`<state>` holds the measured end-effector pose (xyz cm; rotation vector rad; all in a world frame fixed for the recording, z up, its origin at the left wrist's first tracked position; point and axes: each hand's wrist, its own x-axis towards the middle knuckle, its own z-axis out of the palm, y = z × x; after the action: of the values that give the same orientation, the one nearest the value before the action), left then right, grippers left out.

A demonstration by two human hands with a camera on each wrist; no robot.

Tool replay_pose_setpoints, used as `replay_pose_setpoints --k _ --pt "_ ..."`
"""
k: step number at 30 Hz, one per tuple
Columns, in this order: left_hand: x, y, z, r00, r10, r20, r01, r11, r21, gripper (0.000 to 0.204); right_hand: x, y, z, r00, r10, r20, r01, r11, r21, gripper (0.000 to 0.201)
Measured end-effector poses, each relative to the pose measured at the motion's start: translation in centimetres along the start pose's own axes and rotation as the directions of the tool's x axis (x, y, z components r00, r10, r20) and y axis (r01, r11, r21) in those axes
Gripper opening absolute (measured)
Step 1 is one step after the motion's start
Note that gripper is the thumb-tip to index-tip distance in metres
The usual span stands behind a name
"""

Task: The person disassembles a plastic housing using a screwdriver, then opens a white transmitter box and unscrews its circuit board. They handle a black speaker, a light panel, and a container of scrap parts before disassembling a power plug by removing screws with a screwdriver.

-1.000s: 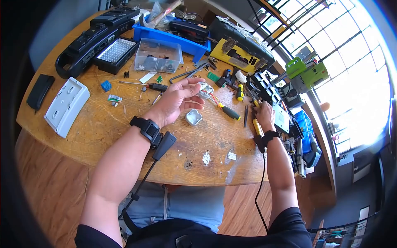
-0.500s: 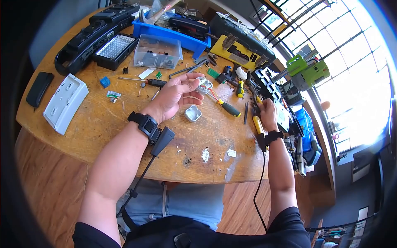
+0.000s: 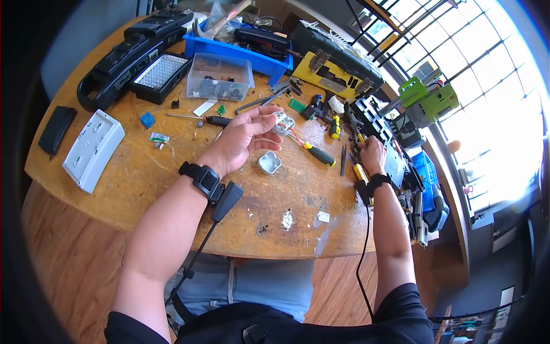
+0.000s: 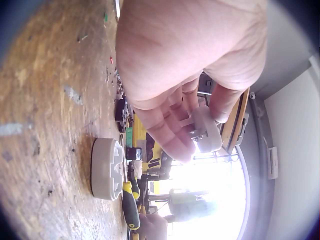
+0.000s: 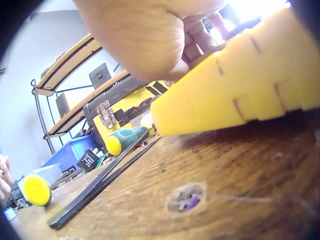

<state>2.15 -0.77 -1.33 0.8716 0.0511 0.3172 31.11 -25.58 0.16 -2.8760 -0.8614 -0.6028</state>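
My left hand [image 3: 243, 140] pinches a white round housing [image 3: 283, 122] between thumb and fingers; red and pale wires run out of it. In the left wrist view the housing [image 4: 206, 130] is held above the table. The matching white cover [image 3: 268, 163] lies on the wood below, apart from the hand. At the right, my right hand [image 3: 373, 156] is down among the tools, fingers bent. A yellow handle [image 3: 360, 172] lies beside its wrist, large in the right wrist view [image 5: 240, 80]. What those fingertips touch is hidden.
A green-and-yellow screwdriver [image 3: 322, 156] and dark tweezers [image 3: 344, 160] lie between the hands. Behind are a clear box [image 3: 219, 77], a blue bin [image 3: 238, 55] and a yellow-black toolbox [image 3: 332, 66]. A white panel [image 3: 93, 150] lies at the left.
My right hand has shifted slightly away from me and to the right among the tools. My left hand keeps its hold on the white housing, nearly still.
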Motion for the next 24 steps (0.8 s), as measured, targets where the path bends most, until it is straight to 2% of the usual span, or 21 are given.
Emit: replay_pose_setpoints --k 6,8,12,14,19,21,23,24 --pt "-0.1 0.0 0.1 1.000 0.005 0.004 -0.005 1.000 0.002 0.037 0.5 0.5 0.5 0.999 0.028 0.033 -0.029 0.999 0.029 0.019" --pt "0.0 0.0 0.1 1.000 0.005 0.001 -0.005 1.000 0.004 0.037 0.4 0.3 0.3 0.996 -0.001 0.089 0.001 1.000 0.002 0.018" --pt "-0.1 0.1 0.2 1.000 0.010 0.007 -0.010 1.000 0.011 0.038 0.6 0.3 0.7 0.998 -0.034 0.049 0.037 0.998 -0.047 0.023" --pt "-0.1 0.1 0.2 1.000 0.002 0.007 -0.002 1.000 0.005 0.037 1.0 0.1 0.1 0.992 -0.030 0.125 0.044 0.993 -0.111 0.027" --pt "0.0 -0.1 0.1 1.000 -0.008 0.015 0.008 1.000 0.009 0.037 2.4 -3.9 -2.3 0.996 -0.071 0.060 0.073 0.997 -0.032 0.038" --pt "0.0 -0.1 0.1 1.000 -0.012 0.019 0.012 1.000 0.010 0.037 3.0 -6.0 -2.8 0.980 0.022 0.197 -0.046 0.992 0.116 0.049" --pt "0.0 -0.1 0.1 1.000 0.001 0.009 -0.001 1.000 0.016 0.037 3.6 -7.2 -2.1 0.956 0.058 0.287 -0.082 0.994 0.071 0.071" --pt "0.0 -0.1 0.0 1.000 0.003 0.007 -0.003 1.000 0.019 0.037 3.6 -7.5 -1.5 0.945 0.065 0.320 -0.084 0.995 0.044 0.073"
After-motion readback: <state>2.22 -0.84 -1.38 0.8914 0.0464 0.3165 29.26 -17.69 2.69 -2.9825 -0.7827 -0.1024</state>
